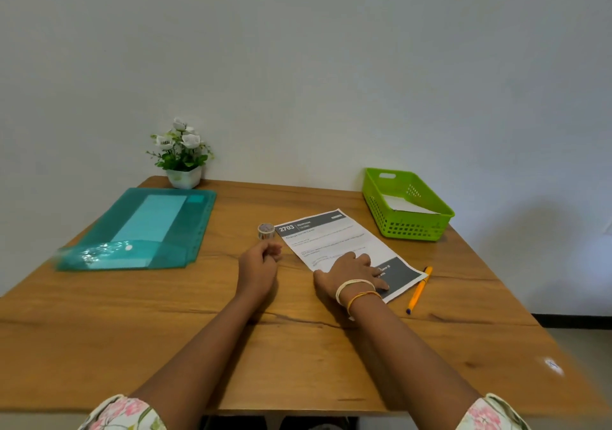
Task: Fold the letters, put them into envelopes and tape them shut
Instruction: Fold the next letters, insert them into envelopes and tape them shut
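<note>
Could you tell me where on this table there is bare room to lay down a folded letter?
The wooden table is bare along its near edge beside both forearms, and at the back between the teal plastic folder and the green plastic basket. It is crowded around the printed letter.

Both forearms reached forward, bare. The left hand [259,269] was curled into a loose fist; the right hand [351,272] lay palm-down, fingers spread, two bands at its wrist.

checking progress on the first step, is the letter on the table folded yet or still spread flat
Spread flat, unfolded. The letter lies as one full sheet on the table, its header and dark footer both showing, with the right hand resting on it.
</note>
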{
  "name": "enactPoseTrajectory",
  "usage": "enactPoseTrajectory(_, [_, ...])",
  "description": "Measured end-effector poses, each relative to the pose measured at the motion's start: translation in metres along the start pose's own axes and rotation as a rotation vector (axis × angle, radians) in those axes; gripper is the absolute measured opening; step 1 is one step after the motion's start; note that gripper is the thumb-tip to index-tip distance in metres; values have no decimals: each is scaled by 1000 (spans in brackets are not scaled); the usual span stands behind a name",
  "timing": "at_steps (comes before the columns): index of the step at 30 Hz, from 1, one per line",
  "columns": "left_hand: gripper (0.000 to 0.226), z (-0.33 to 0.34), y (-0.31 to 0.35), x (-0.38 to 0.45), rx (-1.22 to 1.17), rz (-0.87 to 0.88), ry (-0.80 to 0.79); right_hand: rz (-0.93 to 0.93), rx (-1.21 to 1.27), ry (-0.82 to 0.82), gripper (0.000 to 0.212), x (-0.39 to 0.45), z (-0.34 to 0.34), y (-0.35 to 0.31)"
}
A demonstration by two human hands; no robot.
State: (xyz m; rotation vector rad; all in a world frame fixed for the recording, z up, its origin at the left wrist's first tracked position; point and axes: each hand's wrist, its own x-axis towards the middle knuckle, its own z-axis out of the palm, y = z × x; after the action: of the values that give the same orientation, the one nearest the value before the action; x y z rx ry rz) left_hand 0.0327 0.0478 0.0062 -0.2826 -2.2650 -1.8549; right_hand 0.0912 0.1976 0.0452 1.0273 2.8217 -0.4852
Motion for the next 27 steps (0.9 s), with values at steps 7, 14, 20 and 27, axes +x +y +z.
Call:
enactPoseTrajectory(7, [29, -4, 0, -1, 60, 4, -30, -101, 13, 236, 42, -6, 3, 21])
enactPoseTrajectory(14, [43, -16, 18, 14, -342, -309, -179, -552, 181, 521, 23, -13, 12, 41])
enactPoseTrajectory(20, [65, -37, 21, 20, -422, -481, -340, -624, -10, 311, 39, -11, 8, 61])
enactPoseTrajectory(27, [56, -23, 10, 9, -103, -253, -313, -651, 57, 285, 33, -16, 6, 38])
